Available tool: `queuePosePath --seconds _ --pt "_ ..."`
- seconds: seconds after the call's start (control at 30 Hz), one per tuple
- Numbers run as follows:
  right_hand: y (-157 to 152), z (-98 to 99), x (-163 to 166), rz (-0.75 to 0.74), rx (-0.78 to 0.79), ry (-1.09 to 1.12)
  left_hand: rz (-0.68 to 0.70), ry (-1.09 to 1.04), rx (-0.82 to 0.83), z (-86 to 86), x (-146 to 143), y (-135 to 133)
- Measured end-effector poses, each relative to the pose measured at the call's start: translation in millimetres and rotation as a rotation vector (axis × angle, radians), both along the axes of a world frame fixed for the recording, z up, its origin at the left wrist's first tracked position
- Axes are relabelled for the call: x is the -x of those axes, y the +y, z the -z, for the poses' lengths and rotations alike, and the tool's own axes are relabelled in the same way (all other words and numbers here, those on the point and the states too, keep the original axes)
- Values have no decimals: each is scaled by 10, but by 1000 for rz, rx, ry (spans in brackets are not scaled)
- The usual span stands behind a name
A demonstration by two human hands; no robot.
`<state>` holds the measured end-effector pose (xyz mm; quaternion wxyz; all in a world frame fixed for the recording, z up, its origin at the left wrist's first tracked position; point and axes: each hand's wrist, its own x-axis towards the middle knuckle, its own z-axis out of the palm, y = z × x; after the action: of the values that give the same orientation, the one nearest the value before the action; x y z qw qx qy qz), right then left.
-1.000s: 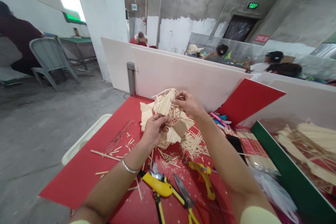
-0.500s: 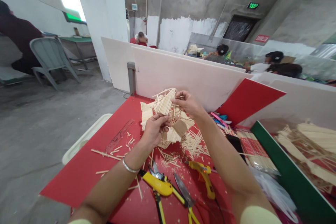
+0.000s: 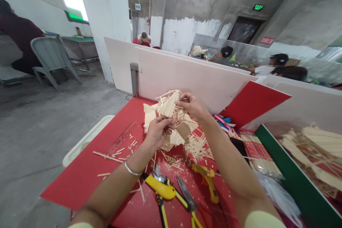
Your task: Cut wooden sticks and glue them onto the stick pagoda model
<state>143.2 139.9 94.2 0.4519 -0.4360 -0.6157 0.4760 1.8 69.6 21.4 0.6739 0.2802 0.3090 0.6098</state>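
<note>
A model built of thin wooden sticks [image 3: 167, 107] stands on the red table, with slatted panels sloping up to a peak. My left hand [image 3: 159, 130] is closed at the lower edge of the front sloping panel, thumb and fingers pinched together. At that panel's upper right edge, my right hand [image 3: 191, 105] pinches the model with bent fingers. Whether a separate loose stick sits between either set of fingertips is too small to tell. Loose cut sticks [image 3: 197, 146] lie beside the model's right base.
Nearer me on the red table [image 3: 88, 174] lie a yellow utility knife [image 3: 160, 187], pruning shears [image 3: 159, 176], scissors [image 3: 187, 192] and a yellow glue gun [image 3: 207, 176]. A clear ruler [image 3: 121, 138] is left. White partition boards [image 3: 187, 71] stand behind; a green board [image 3: 291, 171] borders the right.
Both hands keep almost the same place and grip on the stick model. The view has shifted very slightly; nothing on the table has visibly moved.
</note>
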Motion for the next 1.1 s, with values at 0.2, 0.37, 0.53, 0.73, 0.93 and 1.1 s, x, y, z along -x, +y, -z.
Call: queuePosePath --seconds 0.2,0.37,0.53,0.73,0.93,1.1 --pt "-10 -6 6 -1 -5 3 0 2 3 -3 6 -4" --pt "-11 -4 2 -3 -1 -3 1 4 -2 -4 8 -6" --pt "-9 4 0 -2 -1 3 7 -4 -2 13 10 5" --pt "4 11 2 0 -6 5 6 15 -9 27 6 16" --pt "-15 -10 7 -3 -7 -5 8 17 -18 42 8 16" --pt "-9 -6 6 3 -7 -3 9 16 -22 51 12 22"
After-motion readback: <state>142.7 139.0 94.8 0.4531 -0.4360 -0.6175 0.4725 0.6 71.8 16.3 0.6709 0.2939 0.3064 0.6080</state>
